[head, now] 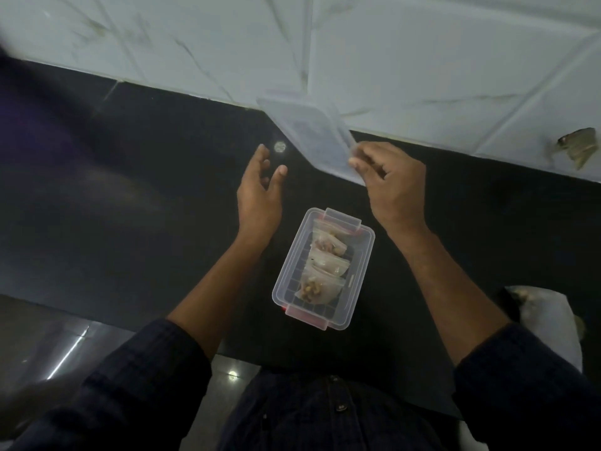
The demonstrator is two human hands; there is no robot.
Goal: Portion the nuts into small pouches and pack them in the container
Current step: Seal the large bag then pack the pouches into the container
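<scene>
Container (325, 268) of pouches (323, 271) lies between the hands, right hand (390, 183) pinching lid (312, 135).

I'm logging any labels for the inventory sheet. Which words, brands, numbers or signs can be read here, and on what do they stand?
None can be read.
Translucent plastic lid in the right hand: a faint dark patch, too blurred to tell if it is text.
Clear rectangular plastic container and the small clear nut pouches: no print shows.

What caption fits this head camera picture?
Right hand lifts clear plastic lid above clear rectangular container of nut pouches.
</scene>
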